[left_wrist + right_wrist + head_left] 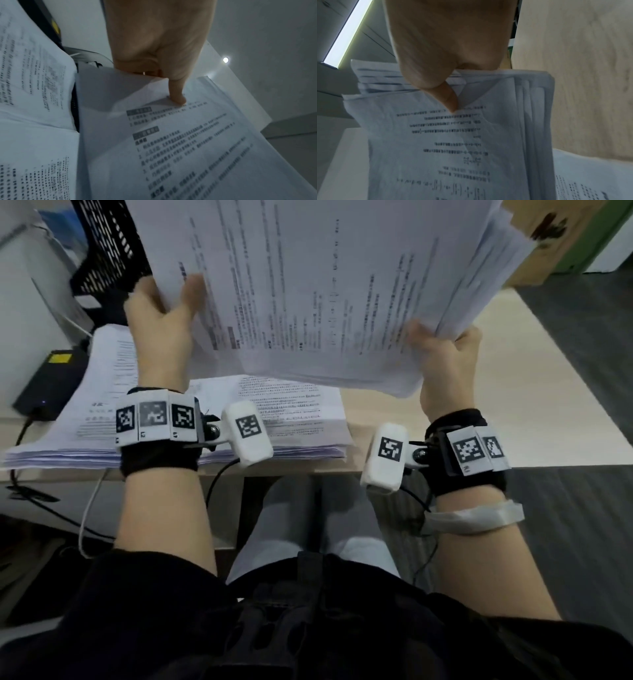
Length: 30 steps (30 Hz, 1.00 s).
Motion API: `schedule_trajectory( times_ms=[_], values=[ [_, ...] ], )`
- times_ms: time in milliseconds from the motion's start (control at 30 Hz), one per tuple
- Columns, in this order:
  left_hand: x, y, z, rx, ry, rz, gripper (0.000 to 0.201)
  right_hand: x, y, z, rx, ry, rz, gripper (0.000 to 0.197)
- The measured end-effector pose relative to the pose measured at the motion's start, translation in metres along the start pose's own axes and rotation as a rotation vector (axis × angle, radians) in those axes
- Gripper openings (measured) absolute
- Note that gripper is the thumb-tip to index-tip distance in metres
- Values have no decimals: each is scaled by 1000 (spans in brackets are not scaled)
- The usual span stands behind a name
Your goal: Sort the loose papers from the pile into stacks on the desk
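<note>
- Leftmost, a black flat device with a yellow label (51,381) lies on the pale wooden desk (513,405), beside a black mesh tray (106,251).
- Next, two stacks of white printed sheets (294,419) rest side by side along the desk's near edge, touching.
- Above them, the left hand (161,323) pinches the left edge of a thick raised bundle of white printed papers (325,285), thumb on the printed face (177,94), fingers behind.
- At the bundle's lower right corner, the right hand (445,354) grips it, thumb pressed on the top sheet (450,101); the page edges fan out unevenly.
- Farthest right, a brown cardboard box (555,237) stands behind the bundle.
</note>
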State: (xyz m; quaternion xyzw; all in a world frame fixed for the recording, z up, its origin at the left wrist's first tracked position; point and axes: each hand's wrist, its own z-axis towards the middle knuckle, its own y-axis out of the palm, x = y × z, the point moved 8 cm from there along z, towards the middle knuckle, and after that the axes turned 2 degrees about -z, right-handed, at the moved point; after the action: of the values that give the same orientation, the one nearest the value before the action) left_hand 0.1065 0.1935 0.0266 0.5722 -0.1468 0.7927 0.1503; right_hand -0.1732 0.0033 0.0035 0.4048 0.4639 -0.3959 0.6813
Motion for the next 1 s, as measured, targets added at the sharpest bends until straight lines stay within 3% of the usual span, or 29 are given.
schedule_trajectory(
  times_ms=[67, 100, 233, 400, 533, 633, 767, 1000],
  values=[
    [-3, -7, 1, -9, -6, -125, 14, 4, 6, 4, 0, 11, 34, 28],
    [-5, -8, 1, -17, -16, -177, 12, 7, 9, 5, 2, 18, 54, 27],
    [-29, -11, -3, -23, -105, -314, 25, 26, 15, 7, 1, 50, 61, 19],
    [-43, 5, -16, -79, -191, -288, 47, 48, 27, -1, -51, 114, -31, 15],
    [-31, 6, -6, -107, -131, -269, 40, 44, 22, 3, -14, 113, -5, 30],
    [-33, -1, 2, -122, -114, -266, 46, 44, 15, 6, 12, 98, -18, 18],
    [-51, 7, -5, -172, -219, -200, 39, 52, 21, 0, 9, 134, -12, 16],
    [-39, 12, -6, -132, -152, -216, 22, 44, 25, 1, 107, 42, 45, 38]
  ],
)
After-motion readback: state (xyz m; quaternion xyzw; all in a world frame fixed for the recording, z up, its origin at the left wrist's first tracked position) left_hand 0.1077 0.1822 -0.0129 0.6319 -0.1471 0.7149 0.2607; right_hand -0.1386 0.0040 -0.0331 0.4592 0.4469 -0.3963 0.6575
